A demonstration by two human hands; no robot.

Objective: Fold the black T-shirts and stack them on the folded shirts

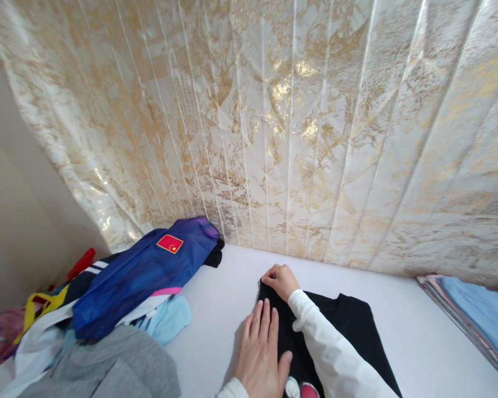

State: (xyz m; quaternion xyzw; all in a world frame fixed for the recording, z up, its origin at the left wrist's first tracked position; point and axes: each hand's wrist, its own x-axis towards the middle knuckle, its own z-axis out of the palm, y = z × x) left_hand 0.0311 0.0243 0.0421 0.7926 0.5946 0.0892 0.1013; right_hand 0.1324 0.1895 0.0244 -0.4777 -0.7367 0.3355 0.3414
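Black shirt, right grip clamped on corner, left hand flat atop, starred red patch on blue garment

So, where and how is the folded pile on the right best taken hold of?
Probably by the left edge of the folded pile, coming in from the left and reaching beneath the layers: their edges show stacked together along that side, while the pile's right end is out of view.

The right hand pinches the black garment by a corner, left hand along its edge
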